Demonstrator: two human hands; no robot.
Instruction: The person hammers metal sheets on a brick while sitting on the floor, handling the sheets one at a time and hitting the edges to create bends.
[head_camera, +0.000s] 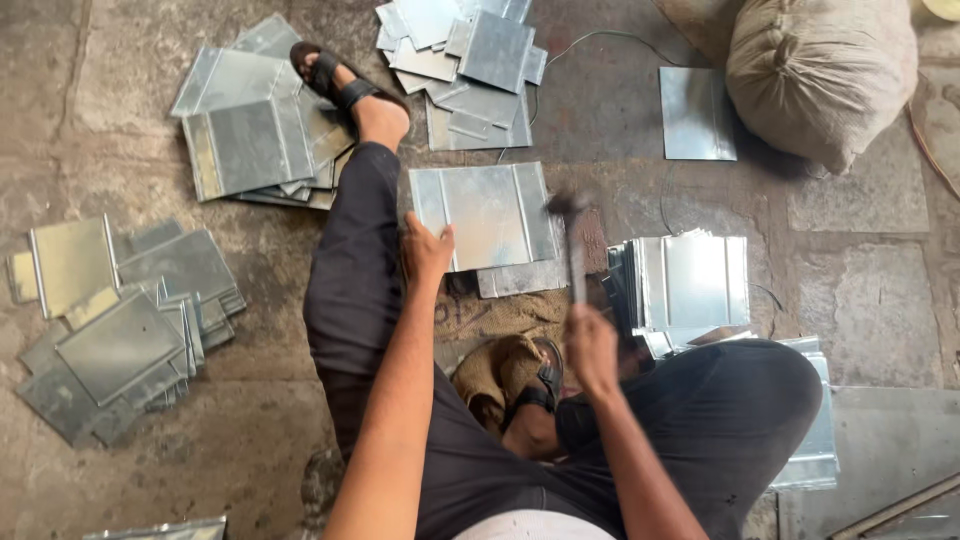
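I sit on a stone floor with a folded-edge sheet-metal plate (487, 214) in front of me. My left hand (426, 249) presses on the plate's lower left corner. My right hand (591, 349) is closed around the handle of a hammer (572, 235), whose blurred head is at the plate's right edge. My left leg stretches forward, with a sandalled foot (345, 90) resting among other plates.
Piles of similar metal plates lie at the left (120, 320), far left (245, 135), top centre (465, 65) and right (690, 280). A single plate (697, 112) lies next to a stuffed sack (825, 70). A thin wire runs across the floor.
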